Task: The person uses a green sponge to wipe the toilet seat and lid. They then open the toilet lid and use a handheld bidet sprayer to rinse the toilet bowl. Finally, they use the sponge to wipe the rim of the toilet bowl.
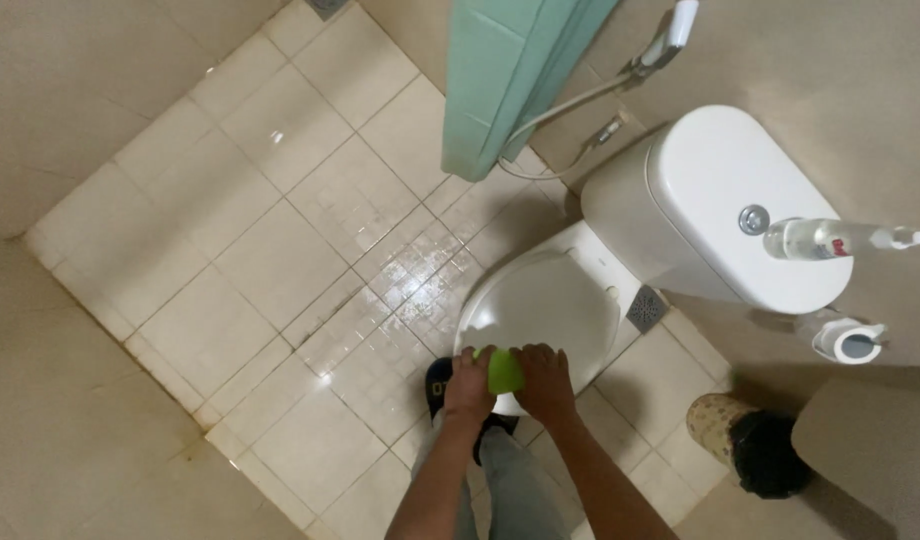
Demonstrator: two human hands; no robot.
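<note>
Both forearms reach to twelve o'clock: left hand (469, 380) and right hand (543, 378) clasp a green cloth (503, 371) at the near rim of the closed toilet lid (545, 300). Best pressed flat, with overlapping strokes across the lid.

Open tiled floor (280, 260) to my left gives free passage. Right side blocked: cistern (720, 200) with bottle (810, 240) on top, waste bin (755, 445) near, green door (510, 70) ahead.
</note>
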